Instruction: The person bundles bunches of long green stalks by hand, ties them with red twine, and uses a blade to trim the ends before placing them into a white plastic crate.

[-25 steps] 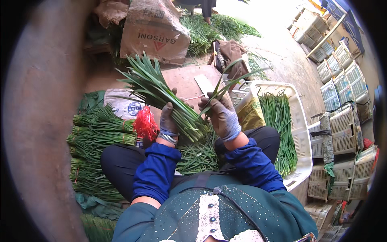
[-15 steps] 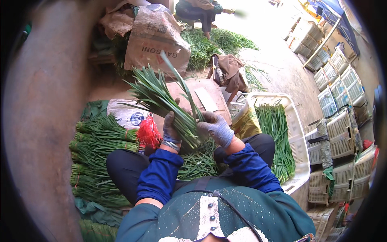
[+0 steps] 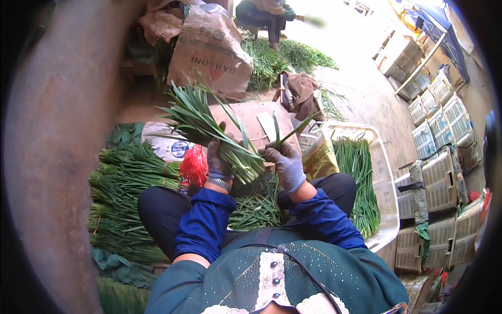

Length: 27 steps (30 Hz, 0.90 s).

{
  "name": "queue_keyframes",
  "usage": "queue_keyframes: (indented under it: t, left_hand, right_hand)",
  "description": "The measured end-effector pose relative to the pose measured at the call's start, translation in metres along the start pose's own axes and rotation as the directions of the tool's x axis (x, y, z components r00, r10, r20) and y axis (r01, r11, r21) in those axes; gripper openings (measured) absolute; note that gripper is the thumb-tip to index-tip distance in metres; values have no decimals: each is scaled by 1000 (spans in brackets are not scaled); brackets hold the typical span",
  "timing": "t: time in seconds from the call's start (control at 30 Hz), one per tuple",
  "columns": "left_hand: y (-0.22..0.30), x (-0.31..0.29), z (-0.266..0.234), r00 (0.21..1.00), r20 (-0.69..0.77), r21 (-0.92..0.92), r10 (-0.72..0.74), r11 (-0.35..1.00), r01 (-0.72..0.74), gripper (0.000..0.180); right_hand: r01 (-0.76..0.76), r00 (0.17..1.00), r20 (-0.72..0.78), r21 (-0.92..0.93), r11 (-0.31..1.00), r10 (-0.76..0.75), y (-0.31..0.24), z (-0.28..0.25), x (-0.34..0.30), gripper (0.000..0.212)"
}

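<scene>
My gloved left hand [image 3: 219,157] is closed around a loose bunch of garlic chives [image 3: 196,112], its leaf tips fanned toward the upper left and its pale cut ends angled down to the right. Just right of those ends, my gloved right hand [image 3: 285,163] pinches a few separate chive leaves [image 3: 296,131] that stick up above the fingers. Loose chives [image 3: 256,209] lie in a heap between my legs. A bundle of red plastic ties [image 3: 193,167] hangs beside my left wrist.
Stacked, tied chive bundles [image 3: 136,199] lie on my left. A white crate [image 3: 391,201] with chives stands on my right, a low pink board [image 3: 256,112] ahead. Behind are a sack [image 3: 209,57], a chive pile [image 3: 308,55] and another person. Crates [image 3: 439,172] line the right side.
My right hand has drawn a few leaves away from the bunch and now holds them apart to the right. The left hand still grips the bunch, nearly in place.
</scene>
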<state>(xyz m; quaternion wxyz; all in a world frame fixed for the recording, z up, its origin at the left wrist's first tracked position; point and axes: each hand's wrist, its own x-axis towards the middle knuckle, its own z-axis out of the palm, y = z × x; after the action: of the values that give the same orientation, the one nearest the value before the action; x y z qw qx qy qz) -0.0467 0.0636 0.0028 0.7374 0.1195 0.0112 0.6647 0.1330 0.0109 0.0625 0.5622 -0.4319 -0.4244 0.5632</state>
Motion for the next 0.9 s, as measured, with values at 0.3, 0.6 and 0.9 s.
queue_keyframes:
  t: [0.3, 0.6, 0.9]
  left_hand:
    - [-10, 3, -1, 998, 56, 6, 4, 1000, -4, 62]
    - [0, 9, -22, 985, 99, 14, -143, 990, 142, 68]
    - [4, 12, -34, 1000, -1, -16, 6, 1000, -6, 53]
  right_hand:
    - [-39, 995, 88, 30, 999, 36, -22, 9, 12, 20]
    - [-202, 967, 134, -118, 972, 217, -26, 9, 21, 32]
    - [-27, 982, -168, 340, 940, 89, 19, -5, 19, 18]
